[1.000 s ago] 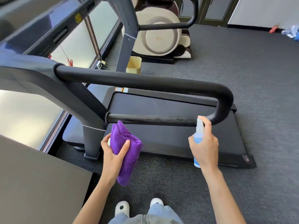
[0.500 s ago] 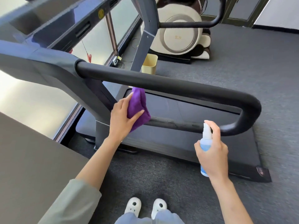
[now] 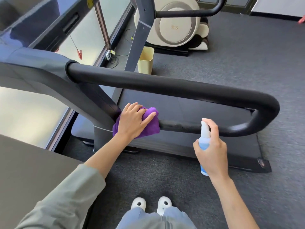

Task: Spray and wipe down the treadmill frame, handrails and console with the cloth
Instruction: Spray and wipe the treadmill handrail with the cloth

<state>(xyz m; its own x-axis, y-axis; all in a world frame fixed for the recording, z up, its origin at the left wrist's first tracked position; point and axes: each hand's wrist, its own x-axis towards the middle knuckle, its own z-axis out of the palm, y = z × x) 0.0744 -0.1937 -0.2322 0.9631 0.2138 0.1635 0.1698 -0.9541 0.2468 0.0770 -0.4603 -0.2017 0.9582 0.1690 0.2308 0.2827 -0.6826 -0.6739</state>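
The left hand [image 3: 134, 119] reaches forward from a grey-green sleeve [image 3: 66, 195], forearm bare and angled up to the right; its palm lies on top of the purple cloth [image 3: 148, 128], fingers curled over the far side and the thumb stretched along the near fold, so the hand grips the cloth and presses it onto the lower bar [image 3: 189, 127] of the treadmill handrail, right where that bar meets the grey upright [image 3: 92, 104]; the cloth wraps the bar and hangs a little below it. The right hand [image 3: 212, 149] is held upright, wrist straight, closed round a small blue spray bottle [image 3: 204, 139]; the forefinger arches over the white nozzle, which sits just in front of the same lower bar, to the right of the cloth; the two hands are apart. The thick upper handrail [image 3: 165, 85] runs across above both hands and bends round at the right end into the lower bar; the treadmill deck [image 3: 189, 106] lies beneath on grey carpet [image 3: 247, 55].
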